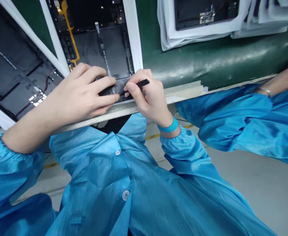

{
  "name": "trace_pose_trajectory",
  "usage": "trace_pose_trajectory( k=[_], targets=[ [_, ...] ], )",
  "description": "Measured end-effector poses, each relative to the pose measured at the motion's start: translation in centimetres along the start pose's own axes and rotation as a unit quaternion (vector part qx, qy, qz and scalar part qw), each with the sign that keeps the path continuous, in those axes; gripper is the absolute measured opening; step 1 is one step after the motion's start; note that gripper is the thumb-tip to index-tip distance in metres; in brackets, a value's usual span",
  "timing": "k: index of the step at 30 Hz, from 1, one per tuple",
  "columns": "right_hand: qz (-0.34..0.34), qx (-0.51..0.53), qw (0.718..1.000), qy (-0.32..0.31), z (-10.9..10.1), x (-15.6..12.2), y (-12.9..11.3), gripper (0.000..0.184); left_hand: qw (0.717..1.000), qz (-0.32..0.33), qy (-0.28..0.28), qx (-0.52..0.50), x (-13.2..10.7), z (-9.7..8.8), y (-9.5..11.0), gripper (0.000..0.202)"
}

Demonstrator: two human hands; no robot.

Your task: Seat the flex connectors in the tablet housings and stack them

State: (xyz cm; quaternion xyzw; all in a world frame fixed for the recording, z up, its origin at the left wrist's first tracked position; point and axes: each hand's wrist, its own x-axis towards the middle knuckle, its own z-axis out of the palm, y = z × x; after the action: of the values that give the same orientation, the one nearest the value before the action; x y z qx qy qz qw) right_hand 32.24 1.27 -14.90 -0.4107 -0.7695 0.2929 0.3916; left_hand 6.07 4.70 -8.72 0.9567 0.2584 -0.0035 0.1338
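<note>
My left hand (88, 90) lies over the lower end of an opened tablet-like housing (85, 42), its fingers spread and partly bent on the dark surface. Pinched between the thumb and fingers of my right hand (148, 95) is a thin black stick-like tool (144, 83). The tool's lower end points at the housing's lower right corner, close to my left fingertips; its tip is hard to make out. A narrow flat ribbon cable (105, 60) runs down the housing's middle. An orange flex cable (72, 39) follows its left side.
A second opened housing (16, 62) with a small circuit board lies at left. White foam sheets (195, 36) are stacked at upper right, a dark device in the top one. Green mat (183, 65) covers the bench. Another person's blue-sleeved arm (247, 114) reaches in from the right.
</note>
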Motion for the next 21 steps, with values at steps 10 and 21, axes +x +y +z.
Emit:
trace_pose_trajectory(
  k=[10,21],
  targets=[
    [-0.03,-0.027,0.999,-0.01,0.6,0.2,0.5,0.045,0.999,0.001,0.031,-0.034,-0.4,0.8,-0.2,0.047],
    [0.002,-0.067,0.997,-0.045,0.9,1.0,-0.5,0.059,0.999,0.018,0.03,-0.01,-0.2,0.3,-0.6,0.047]
  ],
)
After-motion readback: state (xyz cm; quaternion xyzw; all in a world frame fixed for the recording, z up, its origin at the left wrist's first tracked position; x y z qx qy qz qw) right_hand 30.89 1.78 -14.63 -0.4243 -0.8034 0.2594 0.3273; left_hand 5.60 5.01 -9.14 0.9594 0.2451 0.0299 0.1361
